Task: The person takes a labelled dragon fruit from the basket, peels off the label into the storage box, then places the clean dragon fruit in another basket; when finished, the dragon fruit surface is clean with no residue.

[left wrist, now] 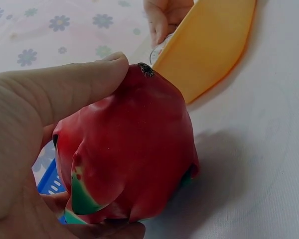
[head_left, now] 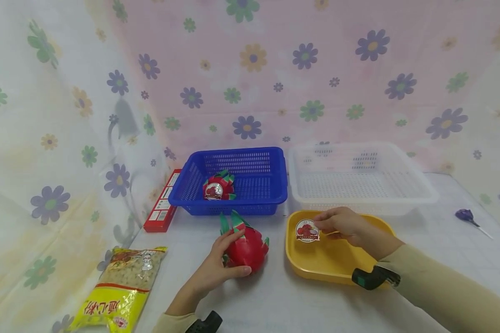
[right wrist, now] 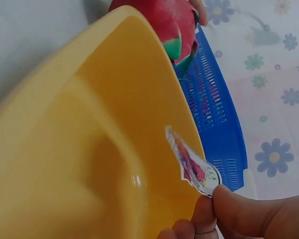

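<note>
Head view: the left hand (head_left: pixel 217 266) grips a dragon fruit (head_left: pixel 250 247) in front of the blue basket (head_left: pixel 266 208); the right hand (head_left: pixel 345 226) pinches a sticker (head_left: pixel 307 231) over the yellow tray (head_left: pixel 333 259). Left wrist view: the hand curls round the fruit. Right wrist view: the hand holds the sticker by its edge, near the tray's rim.

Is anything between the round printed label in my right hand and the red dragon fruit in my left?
Yes, the left rim of the yellow plastic tray lies between the label and the dragon fruit; nothing else visible does.
</note>
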Demonstrator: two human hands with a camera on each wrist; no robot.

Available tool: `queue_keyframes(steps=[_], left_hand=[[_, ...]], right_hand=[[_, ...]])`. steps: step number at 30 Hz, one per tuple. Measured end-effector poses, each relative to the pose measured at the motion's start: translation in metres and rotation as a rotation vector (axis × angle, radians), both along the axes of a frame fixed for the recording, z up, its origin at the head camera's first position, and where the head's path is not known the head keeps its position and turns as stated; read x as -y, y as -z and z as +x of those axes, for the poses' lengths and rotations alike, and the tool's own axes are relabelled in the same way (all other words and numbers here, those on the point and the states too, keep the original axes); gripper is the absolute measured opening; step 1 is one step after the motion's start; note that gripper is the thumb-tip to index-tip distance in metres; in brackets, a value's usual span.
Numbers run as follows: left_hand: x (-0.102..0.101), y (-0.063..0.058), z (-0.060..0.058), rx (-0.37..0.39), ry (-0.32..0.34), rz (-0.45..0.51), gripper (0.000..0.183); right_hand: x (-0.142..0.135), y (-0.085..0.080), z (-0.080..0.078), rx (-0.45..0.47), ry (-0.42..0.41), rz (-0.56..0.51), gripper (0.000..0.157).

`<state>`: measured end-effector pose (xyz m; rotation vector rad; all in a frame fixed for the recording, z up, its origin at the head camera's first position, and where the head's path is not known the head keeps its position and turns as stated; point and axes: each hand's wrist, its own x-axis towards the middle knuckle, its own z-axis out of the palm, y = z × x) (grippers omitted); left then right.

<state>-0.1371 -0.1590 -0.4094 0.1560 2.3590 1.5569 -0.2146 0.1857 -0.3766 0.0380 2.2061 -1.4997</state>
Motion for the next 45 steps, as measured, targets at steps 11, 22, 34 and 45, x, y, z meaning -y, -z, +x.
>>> queue_keyframes(steps=[11,22,34,45], left_hand=[[0.001,0.002,-0.001,-0.010,0.010,0.017,0.082],[0.001,0.000,-0.002,-0.010,0.017,0.018,0.083],[0.002,-0.001,-0.002,-0.009,0.022,0.018,0.083],[0.005,0.001,-0.002,-0.015,0.043,0.013,0.082]], right_hand=[[0.008,0.006,-0.008,0.008,0.010,0.060,0.030],[0.012,0.007,-0.007,-0.005,0.028,0.084,0.025],[0.020,0.005,-0.008,-0.036,0.042,0.136,0.027],[0.016,-0.002,-0.001,-0.065,0.029,0.121,0.033]])
